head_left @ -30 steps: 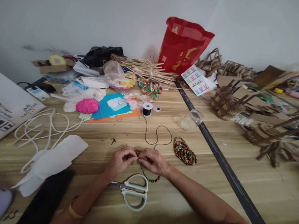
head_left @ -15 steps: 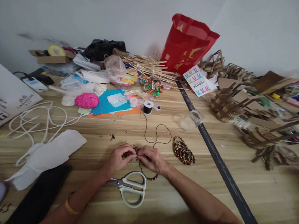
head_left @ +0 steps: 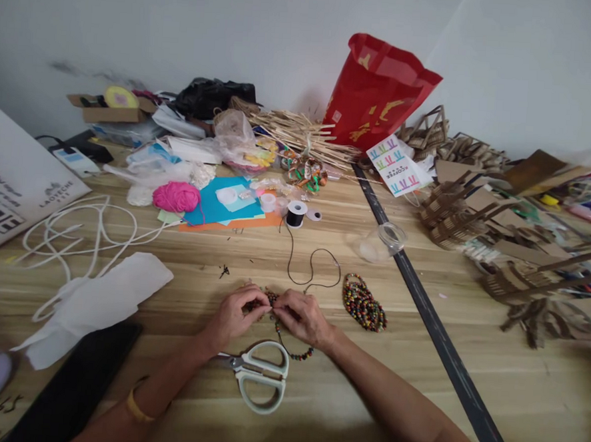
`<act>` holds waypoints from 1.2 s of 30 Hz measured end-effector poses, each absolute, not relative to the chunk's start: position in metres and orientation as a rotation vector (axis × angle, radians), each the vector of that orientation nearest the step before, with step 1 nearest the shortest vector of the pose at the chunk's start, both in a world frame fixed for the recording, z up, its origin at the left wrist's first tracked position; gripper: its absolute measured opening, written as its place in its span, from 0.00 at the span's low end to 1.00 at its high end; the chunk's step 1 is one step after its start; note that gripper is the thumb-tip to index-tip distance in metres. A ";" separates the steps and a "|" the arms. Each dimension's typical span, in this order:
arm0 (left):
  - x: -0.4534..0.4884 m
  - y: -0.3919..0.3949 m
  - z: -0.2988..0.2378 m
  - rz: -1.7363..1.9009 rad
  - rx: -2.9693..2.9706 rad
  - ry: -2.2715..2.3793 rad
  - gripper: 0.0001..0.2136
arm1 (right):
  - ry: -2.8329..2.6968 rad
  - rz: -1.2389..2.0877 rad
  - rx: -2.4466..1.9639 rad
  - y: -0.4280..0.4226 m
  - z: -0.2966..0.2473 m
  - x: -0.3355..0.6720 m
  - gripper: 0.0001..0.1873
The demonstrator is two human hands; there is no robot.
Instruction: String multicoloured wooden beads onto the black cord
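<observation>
My left hand (head_left: 232,316) and my right hand (head_left: 304,316) meet at the middle of the wooden table (head_left: 263,419), fingers pinched on a string of small coloured beads (head_left: 295,353). The strand loops out below my right hand. A thin black cord (head_left: 312,269) runs from the beads up to a black spool (head_left: 296,214). White-handled scissors (head_left: 258,375) lie just in front of my hands. A heap of strung coloured beads (head_left: 364,302) rests to the right of my right hand.
White cloth (head_left: 100,299), white cord (head_left: 69,230) and a dark slab (head_left: 75,387) lie left. Pink yarn (head_left: 175,196), coloured paper (head_left: 221,210), a clear jar (head_left: 382,241) and a red bag (head_left: 381,93) stand behind. Cardboard models (head_left: 500,220) crowd the right, past a black strip (head_left: 438,343).
Both hands stay pinched on the bead string at the same spot, with small finger shifts. The view has drifted slightly.
</observation>
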State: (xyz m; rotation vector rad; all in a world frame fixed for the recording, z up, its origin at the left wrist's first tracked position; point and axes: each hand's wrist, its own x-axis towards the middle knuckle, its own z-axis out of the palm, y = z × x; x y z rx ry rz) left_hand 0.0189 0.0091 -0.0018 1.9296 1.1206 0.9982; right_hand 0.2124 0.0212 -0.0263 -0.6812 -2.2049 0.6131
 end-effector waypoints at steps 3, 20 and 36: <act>0.019 0.009 -0.002 0.997 1.927 1.115 0.04 | -2.214 0.607 -0.685 0.021 -0.024 0.212 0.07; 0.018 0.007 -0.001 0.987 1.951 1.103 0.06 | -2.199 0.591 -0.688 0.019 -0.020 0.211 0.07; -0.003 0.013 0.007 0.443 1.997 1.237 0.03 | -1.949 0.742 -0.896 0.019 -0.020 0.212 0.07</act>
